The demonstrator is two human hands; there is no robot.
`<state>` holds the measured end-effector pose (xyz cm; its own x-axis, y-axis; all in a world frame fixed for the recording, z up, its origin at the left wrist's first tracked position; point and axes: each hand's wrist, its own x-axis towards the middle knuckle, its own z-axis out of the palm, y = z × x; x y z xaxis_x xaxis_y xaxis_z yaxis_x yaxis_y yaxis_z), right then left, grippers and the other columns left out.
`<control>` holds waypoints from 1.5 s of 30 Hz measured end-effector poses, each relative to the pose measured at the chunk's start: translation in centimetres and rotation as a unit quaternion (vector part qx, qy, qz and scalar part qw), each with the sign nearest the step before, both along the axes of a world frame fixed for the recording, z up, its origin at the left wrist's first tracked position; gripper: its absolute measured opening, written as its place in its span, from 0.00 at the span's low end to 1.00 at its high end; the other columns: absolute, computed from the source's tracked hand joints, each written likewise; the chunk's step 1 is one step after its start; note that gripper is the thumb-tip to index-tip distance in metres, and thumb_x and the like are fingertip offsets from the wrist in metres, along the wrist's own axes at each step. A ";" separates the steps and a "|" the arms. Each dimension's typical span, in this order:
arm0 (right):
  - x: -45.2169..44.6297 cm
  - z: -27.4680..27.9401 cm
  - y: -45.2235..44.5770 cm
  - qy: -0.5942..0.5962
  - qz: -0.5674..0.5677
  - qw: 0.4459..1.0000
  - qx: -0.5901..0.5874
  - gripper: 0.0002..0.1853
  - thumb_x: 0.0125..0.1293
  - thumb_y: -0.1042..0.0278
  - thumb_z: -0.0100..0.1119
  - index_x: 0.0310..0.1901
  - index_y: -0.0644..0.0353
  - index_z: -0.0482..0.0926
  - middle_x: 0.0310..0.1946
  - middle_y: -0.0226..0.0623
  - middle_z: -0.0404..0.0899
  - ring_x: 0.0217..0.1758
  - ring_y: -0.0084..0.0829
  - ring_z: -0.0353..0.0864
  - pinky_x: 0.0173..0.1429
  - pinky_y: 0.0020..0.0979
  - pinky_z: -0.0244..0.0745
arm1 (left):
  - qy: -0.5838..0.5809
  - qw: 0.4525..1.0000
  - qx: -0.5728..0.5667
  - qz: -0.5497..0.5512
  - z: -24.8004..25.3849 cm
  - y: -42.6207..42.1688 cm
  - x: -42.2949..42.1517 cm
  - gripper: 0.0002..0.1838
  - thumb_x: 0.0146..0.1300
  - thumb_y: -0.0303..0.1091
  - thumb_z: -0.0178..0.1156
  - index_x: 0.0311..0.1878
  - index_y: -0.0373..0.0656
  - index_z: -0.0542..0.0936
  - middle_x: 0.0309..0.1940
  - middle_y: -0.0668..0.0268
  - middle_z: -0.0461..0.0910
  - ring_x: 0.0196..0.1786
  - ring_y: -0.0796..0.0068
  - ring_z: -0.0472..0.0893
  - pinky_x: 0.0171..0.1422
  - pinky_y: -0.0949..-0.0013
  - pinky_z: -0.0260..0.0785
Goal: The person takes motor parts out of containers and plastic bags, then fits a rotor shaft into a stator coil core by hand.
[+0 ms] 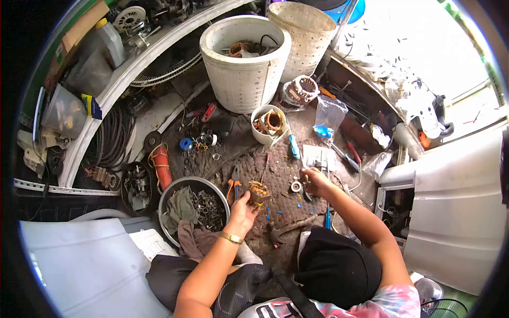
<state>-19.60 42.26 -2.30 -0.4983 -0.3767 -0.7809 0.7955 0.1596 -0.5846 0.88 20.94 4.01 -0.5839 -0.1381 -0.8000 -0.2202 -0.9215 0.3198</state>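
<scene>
My left hand, with a gold watch on its wrist, is closed around a small motor stator with copper windings. Just left of the stator lie pliers with orange grips. My right hand is curled shut over the mat; what its fingers hold is too small and dark to name. Beside that hand sits a small round metal part. A hammer rests on the mat between my knees, and a blue-handled screwdriver lies to its right.
A metal basin of bolts and rags stands at left. Ahead are a large white perforated tub, a small white bucket with copper windings and another stator. Blue scraps dot the brown mat. A white panel stands at right.
</scene>
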 end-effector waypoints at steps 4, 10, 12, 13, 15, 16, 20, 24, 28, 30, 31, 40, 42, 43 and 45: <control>0.1 -0.7 0.3 0.088 -0.003 0.992 0.092 0.14 0.61 0.57 0.62 0.42 0.52 0.68 0.32 0.31 0.70 0.24 0.26 0.68 0.21 0.31 0.64 | 0.012 1.000 0.001 0.003 -0.1 0.0 0.2 0.12 0.69 0.37 0.51 0.53 0.49 0.73 0.46 0.69 0.76 0.48 0.72 0.75 0.51 0.63 0.68; -3.1 -5.1 2.0 0.259 0.023 0.956 0.134 0.28 0.59 0.57 0.62 0.59 0.55 0.65 0.40 0.36 0.75 0.24 0.23 0.68 0.22 0.29 0.65 | 0.083 0.996 0.003 0.009 -0.3 0.4 0.1 0.15 0.68 0.37 0.53 0.57 0.51 0.72 0.51 0.68 0.75 0.53 0.70 0.74 0.56 0.62 0.68; -3.4 -3.9 2.1 0.152 -0.054 0.986 0.045 0.25 0.59 0.58 0.62 0.56 0.54 0.66 0.37 0.34 0.74 0.25 0.24 0.69 0.24 0.30 0.67 | 0.096 0.995 0.012 0.014 0.1 0.4 0.1 0.15 0.68 0.37 0.54 0.58 0.52 0.71 0.52 0.69 0.75 0.53 0.70 0.74 0.56 0.62 0.68; -3.5 -3.6 2.1 0.096 -0.093 0.991 0.000 0.24 0.59 0.58 0.62 0.55 0.53 0.67 0.35 0.33 0.73 0.25 0.24 0.70 0.26 0.31 0.69 | 0.102 0.995 0.013 0.013 0.2 0.5 0.1 0.15 0.68 0.37 0.54 0.58 0.52 0.71 0.52 0.69 0.75 0.53 0.71 0.74 0.56 0.62 0.68; -4.4 -3.7 2.2 0.005 -0.092 0.990 -0.109 0.17 0.62 0.50 0.56 0.46 0.51 0.71 0.35 0.32 0.75 0.26 0.26 0.71 0.28 0.32 0.69 | 0.106 0.994 0.018 0.012 0.3 0.5 0.2 0.15 0.68 0.37 0.54 0.58 0.52 0.71 0.52 0.69 0.75 0.53 0.71 0.74 0.56 0.62 0.68; -4.8 -4.2 2.6 -0.031 -0.096 0.986 -0.135 0.17 0.62 0.49 0.53 0.46 0.51 0.71 0.37 0.33 0.76 0.27 0.27 0.71 0.29 0.31 0.69 | 0.107 0.994 0.022 0.011 0.2 0.6 0.3 0.15 0.68 0.37 0.54 0.58 0.52 0.71 0.51 0.69 0.75 0.53 0.71 0.74 0.56 0.61 0.68; -4.4 -3.9 3.0 -0.078 -0.126 0.968 -0.203 0.18 0.61 0.51 0.49 0.47 0.53 0.70 0.42 0.35 0.78 0.31 0.30 0.73 0.32 0.32 0.70 | 0.103 0.994 0.016 0.012 0.7 0.9 0.1 0.15 0.68 0.36 0.53 0.57 0.51 0.71 0.51 0.68 0.75 0.53 0.71 0.74 0.56 0.61 0.68; -4.0 -4.0 3.0 -0.016 -0.105 0.971 -0.213 0.17 0.60 0.58 0.50 0.51 0.50 0.68 0.45 0.37 0.77 0.34 0.32 0.74 0.35 0.33 0.72 | 0.103 0.994 0.027 0.005 -0.1 0.8 0.2 0.15 0.69 0.36 0.53 0.57 0.50 0.72 0.51 0.68 0.75 0.52 0.70 0.74 0.56 0.61 0.69; -2.8 -1.6 2.4 0.042 -0.095 0.957 -0.271 0.23 0.59 0.69 0.54 0.56 0.47 0.64 0.48 0.39 0.75 0.37 0.35 0.75 0.41 0.35 0.74 | 0.099 0.995 0.026 0.004 -0.1 0.8 0.3 0.14 0.69 0.36 0.52 0.57 0.49 0.72 0.52 0.68 0.75 0.52 0.71 0.74 0.56 0.61 0.69; -2.2 -0.1 1.9 0.054 -0.090 0.945 -0.310 0.26 0.58 0.74 0.56 0.58 0.46 0.63 0.48 0.40 0.74 0.39 0.36 0.76 0.44 0.37 0.75 | 0.099 0.995 0.020 0.002 0.0 0.8 0.2 0.14 0.69 0.36 0.52 0.57 0.49 0.72 0.52 0.68 0.75 0.53 0.71 0.74 0.55 0.62 0.68; -2.1 0.5 1.8 0.048 -0.090 0.940 -0.325 0.27 0.58 0.77 0.56 0.59 0.47 0.63 0.48 0.40 0.74 0.39 0.37 0.76 0.45 0.38 0.75 | 0.099 0.995 0.017 0.003 0.1 0.9 0.3 0.14 0.69 0.36 0.52 0.57 0.50 0.72 0.52 0.68 0.75 0.53 0.72 0.74 0.55 0.62 0.68; -1.7 0.9 1.3 0.043 -0.091 0.928 -0.359 0.27 0.59 0.83 0.52 0.58 0.47 0.64 0.50 0.42 0.74 0.41 0.39 0.78 0.54 0.46 0.76 | 0.097 0.995 0.010 -0.003 -0.1 1.1 0.4 0.14 0.69 0.37 0.52 0.57 0.51 0.72 0.52 0.69 0.75 0.53 0.72 0.73 0.56 0.61 0.68; -1.8 0.8 1.2 0.050 -0.090 0.928 -0.357 0.26 0.59 0.84 0.52 0.58 0.48 0.64 0.50 0.42 0.74 0.41 0.40 0.79 0.55 0.47 0.76 | 0.099 0.995 0.011 -0.002 -0.2 1.1 0.4 0.14 0.69 0.37 0.53 0.57 0.51 0.72 0.52 0.69 0.75 0.53 0.72 0.73 0.56 0.61 0.68; -1.8 0.7 1.2 0.051 -0.091 0.930 -0.352 0.26 0.59 0.84 0.52 0.57 0.48 0.64 0.50 0.43 0.74 0.41 0.40 0.79 0.55 0.47 0.76 | 0.100 0.995 0.012 0.000 -0.2 1.1 0.4 0.14 0.69 0.37 0.53 0.57 0.51 0.72 0.52 0.70 0.75 0.53 0.72 0.73 0.56 0.61 0.68; -1.9 0.6 1.2 0.054 -0.089 0.932 -0.346 0.26 0.59 0.84 0.52 0.57 0.49 0.64 0.50 0.43 0.74 0.42 0.40 0.79 0.56 0.48 0.76 | 0.101 0.995 0.014 0.000 -0.2 1.1 0.3 0.14 0.69 0.37 0.53 0.56 0.51 0.73 0.51 0.70 0.75 0.53 0.73 0.73 0.56 0.62 0.67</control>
<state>-21.46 43.43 -1.66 -0.6631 -0.6752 -0.3231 0.7035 -0.4148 -0.5771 1.21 21.99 3.84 -0.7332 -0.1170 -0.6698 -0.1542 -0.9309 0.3313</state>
